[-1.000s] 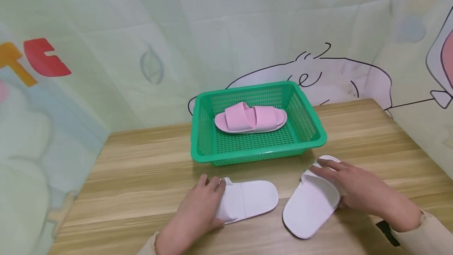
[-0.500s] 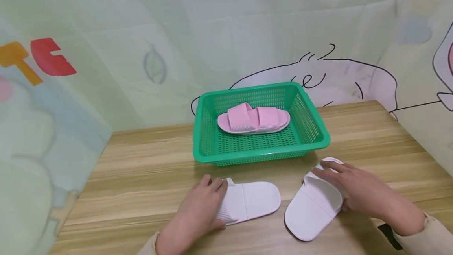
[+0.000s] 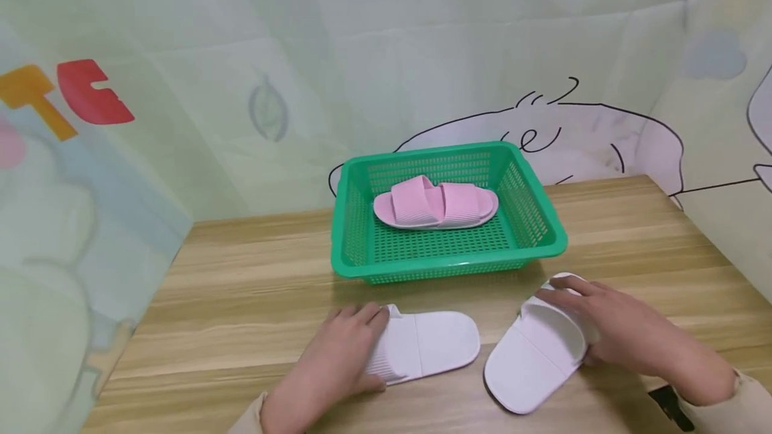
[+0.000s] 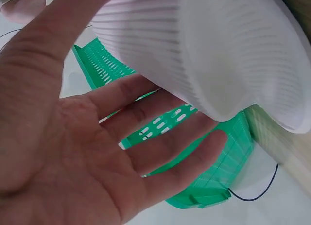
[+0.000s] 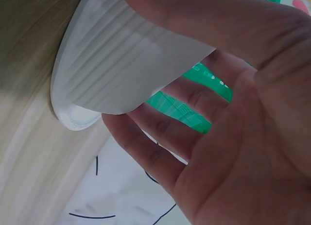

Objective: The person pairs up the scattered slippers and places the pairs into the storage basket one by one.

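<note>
Little has changed: over the last second the head view drifts slightly, and the left hand point(image 3: 340, 353) lets its raised fingertips sink lower over the toe end of the left white slide point(image 3: 446, 343). The right hand point(image 3: 615, 330) shows almost no change, staying on the strap of the right white slide point(image 3: 525, 370). That seems to mean the work is at the handling stage, with the left hand's hold settling and neither white slide carried anywhere.

Both white slides lie on the wood-grain table point(image 3: 259, 280), apart from each other, the left one's heel pointing to 3 o'clock and the right one's to 7 o'clock. From the gap between them, the green perforated basket point(image 3: 446, 264) stands at 12 o'clock, with the pink slides point(image 3: 435, 206) inside it, overlapping in a row.

The left hand's fingers curve round the far side of the ribbed strap point(image 4: 141, 40), a little spread, the thumb opposite on the near side. The right hand's fingers are likewise slightly apart, curled past the strap's far edge, with the thumb across from them. How firmly either hand squeezes, I cannot tell
</note>
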Available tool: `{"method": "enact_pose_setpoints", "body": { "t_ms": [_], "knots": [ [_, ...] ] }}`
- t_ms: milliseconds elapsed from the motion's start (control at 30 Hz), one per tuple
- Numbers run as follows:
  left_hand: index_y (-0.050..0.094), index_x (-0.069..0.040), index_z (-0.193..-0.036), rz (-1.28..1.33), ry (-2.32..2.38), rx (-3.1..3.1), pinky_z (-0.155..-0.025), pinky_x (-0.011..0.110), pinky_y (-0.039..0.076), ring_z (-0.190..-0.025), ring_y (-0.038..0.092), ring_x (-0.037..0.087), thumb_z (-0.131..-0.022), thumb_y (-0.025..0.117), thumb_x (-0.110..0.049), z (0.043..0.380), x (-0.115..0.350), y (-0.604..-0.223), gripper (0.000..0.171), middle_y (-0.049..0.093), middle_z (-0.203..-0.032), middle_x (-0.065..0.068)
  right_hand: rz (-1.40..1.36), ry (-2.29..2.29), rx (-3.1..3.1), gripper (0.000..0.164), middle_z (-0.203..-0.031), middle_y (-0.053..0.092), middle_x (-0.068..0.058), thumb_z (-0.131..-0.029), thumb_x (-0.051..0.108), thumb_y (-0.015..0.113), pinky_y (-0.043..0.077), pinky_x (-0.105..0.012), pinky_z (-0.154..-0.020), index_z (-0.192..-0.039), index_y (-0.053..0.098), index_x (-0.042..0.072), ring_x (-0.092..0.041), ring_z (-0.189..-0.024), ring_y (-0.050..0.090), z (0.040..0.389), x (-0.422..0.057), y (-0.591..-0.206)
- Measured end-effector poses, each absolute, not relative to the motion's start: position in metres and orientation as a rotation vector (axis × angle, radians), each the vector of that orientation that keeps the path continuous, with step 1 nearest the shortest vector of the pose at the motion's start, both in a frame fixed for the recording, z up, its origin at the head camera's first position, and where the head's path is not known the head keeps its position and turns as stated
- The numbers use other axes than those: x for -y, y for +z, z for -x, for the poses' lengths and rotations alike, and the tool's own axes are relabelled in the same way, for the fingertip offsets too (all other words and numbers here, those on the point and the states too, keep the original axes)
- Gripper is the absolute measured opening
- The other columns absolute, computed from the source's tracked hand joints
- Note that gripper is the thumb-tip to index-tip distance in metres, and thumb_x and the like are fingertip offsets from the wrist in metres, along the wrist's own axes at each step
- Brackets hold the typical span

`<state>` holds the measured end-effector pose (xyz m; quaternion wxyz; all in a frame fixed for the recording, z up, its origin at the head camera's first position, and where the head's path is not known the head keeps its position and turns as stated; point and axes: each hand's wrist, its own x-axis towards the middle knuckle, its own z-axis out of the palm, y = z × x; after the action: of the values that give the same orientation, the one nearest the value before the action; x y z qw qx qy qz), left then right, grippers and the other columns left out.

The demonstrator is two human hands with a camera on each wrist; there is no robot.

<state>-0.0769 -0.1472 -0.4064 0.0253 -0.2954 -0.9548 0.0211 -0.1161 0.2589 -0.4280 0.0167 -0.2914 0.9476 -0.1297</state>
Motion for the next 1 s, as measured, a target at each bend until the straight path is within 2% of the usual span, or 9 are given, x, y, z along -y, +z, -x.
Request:
{"method": "enact_pose_setpoints", "body": {
  "t_ms": [100, 200, 300, 433, 533, 667, 833, 1000],
  "knots": [
    [0.064, -0.002, -0.127, 0.922, 0.033, 2.937, -0.086, 0.051, 0.060, -0.103, 0.069, 0.030, -0.057, 0.101, -0.050, 0.076, 0.149, -0.409, 0.093, 0.065, -0.115, 0.008, 0.888, -0.377, -2.955, 0.100, -0.136, 0.064, -0.017, -0.047, 0.015, 0.106, 0.061, -0.063, -0.083, -0.139, 0.067, 0.017, -0.043, -0.110, 0.068, 0.113, -0.257, -0.429],
    [0.063, -0.001, -0.130, 0.918, -0.039, 2.940, -0.090, 0.052, 0.059, -0.104, 0.069, 0.030, -0.059, 0.101, -0.048, 0.075, 0.150, -0.412, 0.093, 0.063, -0.114, 0.008, 0.877, -0.341, -2.980, 0.099, -0.136, 0.063, -0.020, -0.048, 0.010, 0.105, 0.061, -0.062, -0.080, -0.139, 0.067, 0.015, -0.045, -0.112, 0.067, 0.109, -0.256, -0.430],
    [0.061, 0.000, -0.136, 0.900, -0.145, 2.959, -0.098, 0.054, 0.056, -0.109, 0.068, 0.034, -0.063, 0.100, -0.045, 0.073, 0.152, -0.414, 0.094, 0.063, -0.120, 0.013, 0.873, -0.329, -3.002, 0.099, -0.137, 0.063, -0.020, -0.050, 0.008, 0.104, 0.062, -0.060, -0.079, -0.140, 0.066, 0.015, -0.046, -0.115, 0.065, 0.106, -0.256, -0.432],
    [0.057, -0.001, -0.146, 0.828, -0.314, 3.017, -0.110, 0.059, 0.049, -0.125, 0.063, 0.040, -0.069, 0.098, -0.042, 0.072, 0.159, -0.416, 0.097, 0.063, -0.137, 0.021, 0.883, -0.358, -2.994, 0.099, -0.141, 0.061, -0.021, -0.055, 0.008, 0.103, 0.061, -0.063, -0.080, -0.145, 0.062, 0.017, -0.048, -0.118, 0.064, 0.104, -0.257, -0.432],
    [0.055, -0.002, -0.149, 0.784, -0.391, 3.030, -0.112, 0.061, 0.046, -0.132, 0.060, 0.040, -0.070, 0.097, -0.042, 0.072, 0.166, -0.417, 0.097, 0.063, -0.141, 0.020, 0.875, -0.403, -2.973, 0.099, -0.145, 0.059, -0.023, -0.059, 0.008, 0.102, 0.061, -0.063, -0.082, -0.148, 0.060, 0.019, -0.049, -0.119, 0.064, 0.105, -0.258, -0.430],
    [0.055, -0.004, -0.150, 0.787, -0.383, 2.991, -0.113, 0.061, 0.046, -0.131, 0.060, 0.038, -0.071, 0.095, -0.045, 0.072, 0.170, -0.417, 0.097, 0.065, -0.141, 0.017, 0.833, -0.435, -2.967, 0.099, -0.146, 0.058, -0.024, -0.061, 0.013, 0.102, 0.061, -0.061, -0.082, -0.149, 0.058, 0.020, -0.048, -0.119, 0.064, 0.103, -0.261, -0.425],
    [0.055, -0.006, -0.150, 0.815, -0.346, 2.899, -0.114, 0.058, 0.047, -0.129, 0.062, 0.034, -0.072, 0.093, -0.048, 0.070, 0.173, -0.410, 0.097, 0.066, -0.139, 0.014, 0.861, -0.439, -3.016, 0.102, -0.141, 0.059, -0.015, -0.059, 0.023, 0.104, 0.062, -0.055, -0.084, -0.150, 0.057, 0.021, -0.037, -0.114, 0.065, 0.096, -0.269, -0.413],
    [0.055, -0.010, -0.152, 0.811, -0.355, 2.815, -0.107, 0.055, 0.053, -0.127, 0.062, 0.032, -0.070, 0.093, -0.051, 0.069, 0.177, -0.400, 0.099, 0.065, -0.138, 0.011, 0.914, -0.438, -3.053, 0.104, -0.136, 0.056, -0.002, -0.057, 0.038, 0.104, 0.060, -0.037, -0.078, -0.149, 0.058, 0.029, -0.024, -0.108, 0.062, 0.089, -0.278, -0.398]
  ]
}}
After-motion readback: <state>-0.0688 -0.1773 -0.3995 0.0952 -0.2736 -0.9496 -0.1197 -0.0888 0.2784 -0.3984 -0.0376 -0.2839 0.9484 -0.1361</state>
